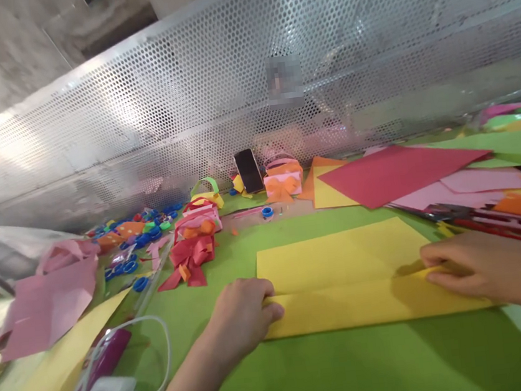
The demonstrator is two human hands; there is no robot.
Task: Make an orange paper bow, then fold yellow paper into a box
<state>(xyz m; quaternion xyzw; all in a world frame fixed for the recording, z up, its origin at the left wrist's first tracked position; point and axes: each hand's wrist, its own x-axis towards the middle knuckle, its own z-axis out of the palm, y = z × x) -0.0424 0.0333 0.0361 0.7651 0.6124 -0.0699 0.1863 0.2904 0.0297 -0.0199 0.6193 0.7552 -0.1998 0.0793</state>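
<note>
At work on yellow paper (334,262), laid across the green worktop (355,366) near the camera. Pinched at the left end of a slightly raised crease by the left grip (245,310), closed thumb to fingers; pinched likewise toward the right end by the right grip (470,262), also closed on the sheet. Likely very light, and thin enough to bend with little push, yet probably stiff enough to hold a fold. Apt to slide under a careless push, and easily creased or torn if tugged. Best taken at the two ends of the crease, between thumb and fingertips, with even pressure to avoid skewing the line. Bright, plain and matte in look, wider than deep, with a broad panel beyond the ridge and a narrower, deeper-toned band in front. Partly hidden beneath the right grip. Set apart from a red bow (194,253) on the left.
</note>
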